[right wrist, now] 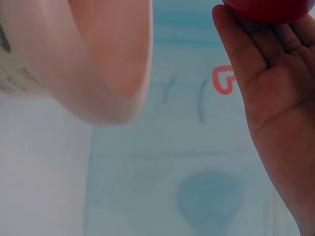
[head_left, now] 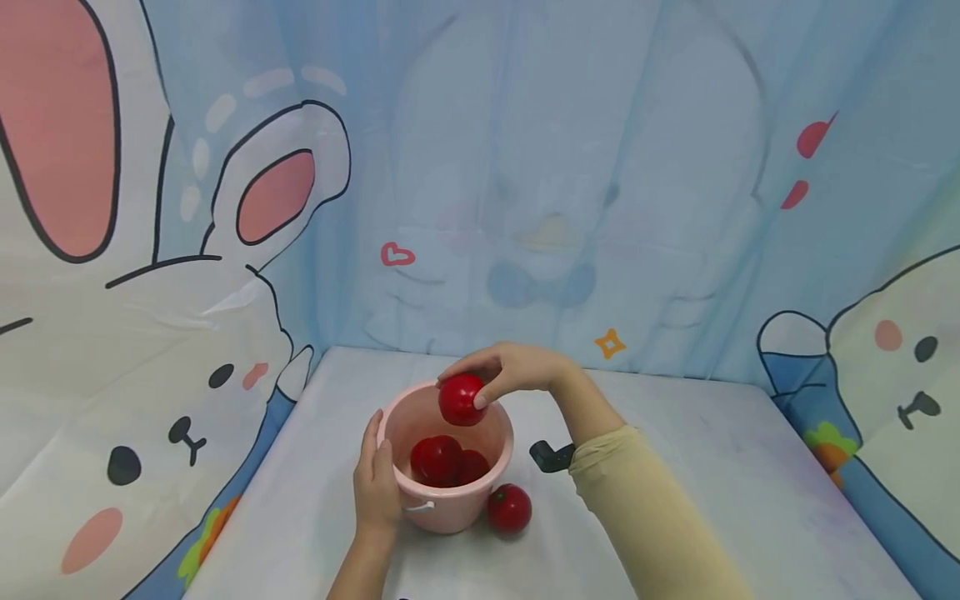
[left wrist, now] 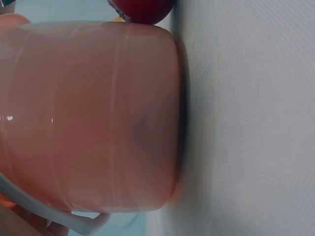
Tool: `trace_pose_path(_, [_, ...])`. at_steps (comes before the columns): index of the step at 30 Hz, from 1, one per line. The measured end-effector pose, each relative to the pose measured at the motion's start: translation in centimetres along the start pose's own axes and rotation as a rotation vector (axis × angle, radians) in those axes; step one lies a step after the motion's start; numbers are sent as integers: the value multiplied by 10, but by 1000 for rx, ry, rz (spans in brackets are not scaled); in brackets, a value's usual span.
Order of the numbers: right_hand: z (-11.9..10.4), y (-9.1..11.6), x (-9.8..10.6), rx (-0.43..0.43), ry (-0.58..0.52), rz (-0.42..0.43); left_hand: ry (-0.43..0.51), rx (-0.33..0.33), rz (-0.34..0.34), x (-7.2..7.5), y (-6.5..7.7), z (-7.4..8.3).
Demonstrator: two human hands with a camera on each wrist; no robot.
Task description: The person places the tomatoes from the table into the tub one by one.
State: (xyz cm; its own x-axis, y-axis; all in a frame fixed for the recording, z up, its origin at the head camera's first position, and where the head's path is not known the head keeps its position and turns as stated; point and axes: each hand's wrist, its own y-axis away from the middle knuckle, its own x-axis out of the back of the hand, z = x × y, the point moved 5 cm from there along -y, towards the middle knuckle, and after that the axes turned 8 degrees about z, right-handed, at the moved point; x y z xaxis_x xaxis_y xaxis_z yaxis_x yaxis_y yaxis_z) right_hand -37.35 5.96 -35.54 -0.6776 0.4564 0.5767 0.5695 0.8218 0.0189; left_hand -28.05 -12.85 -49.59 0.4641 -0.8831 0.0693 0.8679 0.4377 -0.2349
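Note:
A pink bucket point(head_left: 450, 504) stands upright on the table. Several red tomatoes point(head_left: 438, 461) lie at its bottom, overlapping one another. My left hand point(head_left: 378, 487) holds the bucket's left side, thumb near the rim; in the left wrist view only part of that hand point(left wrist: 24, 223) shows behind the handle. Above the bucket's opening, my right hand point(head_left: 517, 372) grips another tomato point(head_left: 461, 401) between thumb and fingers. The right wrist view shows the palm point(right wrist: 283, 105) and the underside of this tomato point(right wrist: 273, 10). One more tomato point(head_left: 509, 509) sits outside, close to the bucket's right front side.
A white cloth covers the table point(head_left: 675, 500). Behind it hangs a light blue curtain point(head_left: 660, 250) printed with cartoon animals, and similar sheets stand at both sides. A black strap-like piece point(head_left: 551, 457) sticks out by the right wrist. The bucket has a white handle point(left wrist: 54, 214).

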Motion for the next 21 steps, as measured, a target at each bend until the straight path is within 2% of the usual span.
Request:
trace_pose_path(9, [1,-17,-10,-30,20,-31,-12,-3,18,0,0,1])
trace_pose_path(21, [6,-42,-29,-61,81,-52,25,17,6,0,1,0])
